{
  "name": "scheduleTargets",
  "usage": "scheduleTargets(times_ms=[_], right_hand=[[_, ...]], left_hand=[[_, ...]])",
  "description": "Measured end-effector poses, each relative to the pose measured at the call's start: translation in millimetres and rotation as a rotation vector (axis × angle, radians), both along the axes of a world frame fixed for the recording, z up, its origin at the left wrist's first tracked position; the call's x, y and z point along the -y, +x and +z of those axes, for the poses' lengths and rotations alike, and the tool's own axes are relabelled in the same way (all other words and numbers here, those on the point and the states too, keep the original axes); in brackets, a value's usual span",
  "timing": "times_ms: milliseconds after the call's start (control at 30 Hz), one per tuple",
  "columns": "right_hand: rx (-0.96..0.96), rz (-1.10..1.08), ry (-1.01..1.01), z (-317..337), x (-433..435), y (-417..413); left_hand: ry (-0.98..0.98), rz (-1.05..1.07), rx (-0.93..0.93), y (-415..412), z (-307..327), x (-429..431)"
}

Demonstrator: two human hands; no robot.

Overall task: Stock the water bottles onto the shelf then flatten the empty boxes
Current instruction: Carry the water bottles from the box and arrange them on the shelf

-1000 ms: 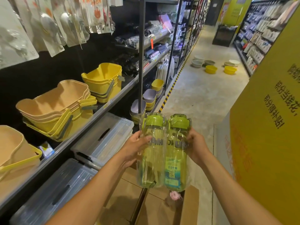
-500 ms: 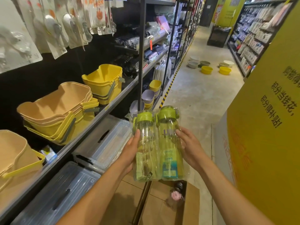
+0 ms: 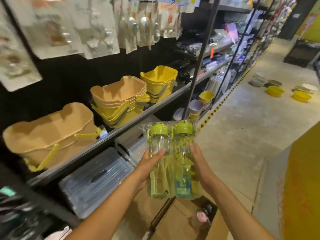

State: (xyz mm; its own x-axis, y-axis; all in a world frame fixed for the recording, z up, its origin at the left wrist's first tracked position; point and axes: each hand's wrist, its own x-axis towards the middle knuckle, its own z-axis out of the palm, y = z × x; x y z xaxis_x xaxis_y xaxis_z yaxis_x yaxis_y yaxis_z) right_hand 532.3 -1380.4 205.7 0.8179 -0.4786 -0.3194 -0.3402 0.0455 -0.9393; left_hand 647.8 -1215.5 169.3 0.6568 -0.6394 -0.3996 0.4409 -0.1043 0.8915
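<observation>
Two clear water bottles (image 3: pixel 173 177) with green lids, wrapped in clear plastic, stand upright side by side in front of me. My left hand (image 3: pixel 147 168) grips the left bottle, its thumb across the front. My right hand (image 3: pixel 199 163) holds the right bottle from the other side. Below them an open cardboard box (image 3: pixel 220 226) sits on the floor with a pink-lidded bottle (image 3: pixel 201 217) inside. The metal shelf (image 3: pixel 121 131) runs along the left, a short way from the bottles.
Tan and yellow buckets (image 3: pixel 119 99) fill the shelf. Clear lidded storage bins (image 3: pixel 97 177) sit beneath it. Packaged goods hang above. Yellow and grey bowls (image 3: pixel 275 90) lie on the aisle floor ahead. A yellow display wall (image 3: pixel 304 179) stands at right.
My view has swung left toward the shelf, so more of the buckets and bins show. Both hands keep the same hold on the bottles, now slightly higher above the box.
</observation>
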Motion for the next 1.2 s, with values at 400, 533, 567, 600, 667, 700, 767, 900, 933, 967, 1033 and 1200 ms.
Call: scheduleTargets(times_ms=[400,533,567,600,667,700,767,900,933,967,1033,1200], right_hand=[[0.134,0.105,-0.11,-8.9,-132.7,-54.7],[0.158,0.244,-0.07,-8.3,-182.3,-67.6],[0.169,0.282,-0.053,-7.4,-196.2,-69.3],[0.182,0.314,-0.039,-7.0,-210.2,-69.4],[0.189,0.361,-0.053,-7.3,-239.2,-67.0],[0.184,0.39,-0.067,-8.4,-253.7,-64.8],[0.188,0.455,-0.073,-13.5,-283.5,-60.4],[0.2,0.619,-0.053,-14.3,-357.4,-63.8],[0.196,0.652,-0.053,-15.2,-378.1,-65.4],[0.202,0.687,-0.049,-13.6,-400.2,-69.2],[0.21,0.757,-0.044,-8.1,-446.4,-80.3],[0.235,0.92,0.012,-1.3,-566.5,-119.5]], left_hand=[[0.007,0.518,0.221,-119.0,7.8,-132.2],[0.052,0.663,0.22,-152.7,15.9,-193.8],[0.078,0.703,0.24,-160.9,18.4,-211.4],[0.091,0.744,0.261,-168.8,18.6,-229.7],[0.111,0.843,0.28,-185.7,19.1,-265.9],[0.122,0.895,0.287,-195.8,21.8,-283.6],[0.132,0.977,0.282,-213.3,21.4,-319.9],[0.206,1.12,0.253,-250.7,17.7,-391.5],[0.22,1.151,0.241,-260.1,14.8,-410.8],[0.235,1.204,0.245,-270.4,14.6,-429.5],[0.244,1.276,0.248,-294.8,15.6,-469.3],[0.235,1.415,0.243,-362.0,17.0,-575.8]])
